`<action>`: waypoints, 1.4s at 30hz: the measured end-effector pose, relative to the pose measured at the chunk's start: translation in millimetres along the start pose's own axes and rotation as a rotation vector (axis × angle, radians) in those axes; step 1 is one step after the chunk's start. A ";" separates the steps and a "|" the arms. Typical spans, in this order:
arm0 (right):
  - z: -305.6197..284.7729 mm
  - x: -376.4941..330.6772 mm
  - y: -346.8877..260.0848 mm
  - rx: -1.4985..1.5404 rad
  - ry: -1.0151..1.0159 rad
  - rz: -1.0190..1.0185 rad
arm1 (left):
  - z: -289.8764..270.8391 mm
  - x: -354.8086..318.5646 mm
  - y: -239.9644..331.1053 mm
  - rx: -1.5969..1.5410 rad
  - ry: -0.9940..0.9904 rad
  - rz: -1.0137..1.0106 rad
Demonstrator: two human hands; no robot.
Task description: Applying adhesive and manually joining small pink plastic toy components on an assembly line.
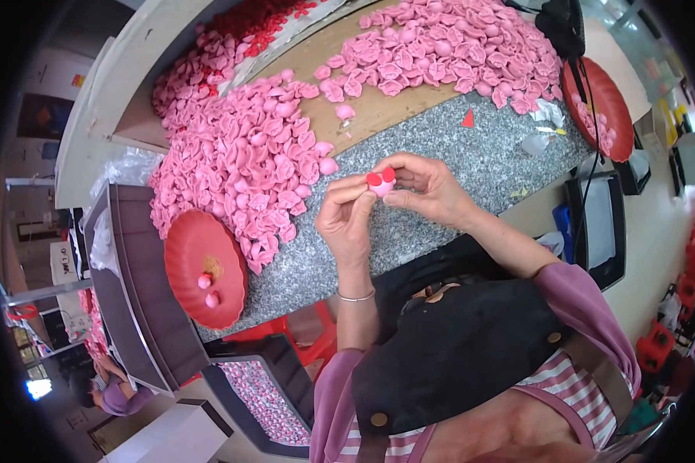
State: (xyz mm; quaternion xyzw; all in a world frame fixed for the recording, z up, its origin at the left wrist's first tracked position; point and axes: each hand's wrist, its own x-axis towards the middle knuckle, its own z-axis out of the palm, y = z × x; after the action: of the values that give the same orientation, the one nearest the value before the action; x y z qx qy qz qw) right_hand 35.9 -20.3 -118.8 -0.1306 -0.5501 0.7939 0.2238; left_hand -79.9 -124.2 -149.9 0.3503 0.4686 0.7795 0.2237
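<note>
Where hands meet, pink heaps behind.

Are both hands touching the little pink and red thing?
Touching. The head view shows left hand and right hand fingertips pinching the small pink and red piece.

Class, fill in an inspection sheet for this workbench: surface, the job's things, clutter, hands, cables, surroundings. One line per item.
Surface: grey speckled worktop with a wooden board behind it.
Job's things: small pink piece with two red caps, pinched by both hands above the worktop.
Clutter: pink piece heaps at left and on the board; red tray holding two pieces; second red tray; one red scrap.
Hands: left hand and right hand, fingertips closed on the piece.
Cables: black cable across the right tray.
Surroundings: dark bin of pink pieces below; another person at lower left.
</note>
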 end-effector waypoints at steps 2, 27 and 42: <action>-3.2 -2.2 3.2 0.049 0.014 0.063 | 2.2 0.7 1.2 0.024 -0.025 0.006; -11.9 -11.6 30.4 0.204 -0.025 -0.035 | 16.8 -5.4 12.9 0.794 -0.114 0.469; -7.3 -2.6 -10.0 -0.548 0.026 -0.240 | 8.1 -3.5 22.9 0.143 -0.268 -0.105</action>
State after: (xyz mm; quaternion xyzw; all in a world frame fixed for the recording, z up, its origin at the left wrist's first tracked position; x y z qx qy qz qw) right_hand 43.6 -12.6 -112.2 -0.1304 -0.7523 0.5820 0.2798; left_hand -71.9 -132.5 -128.2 0.4415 0.5065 0.6775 0.2991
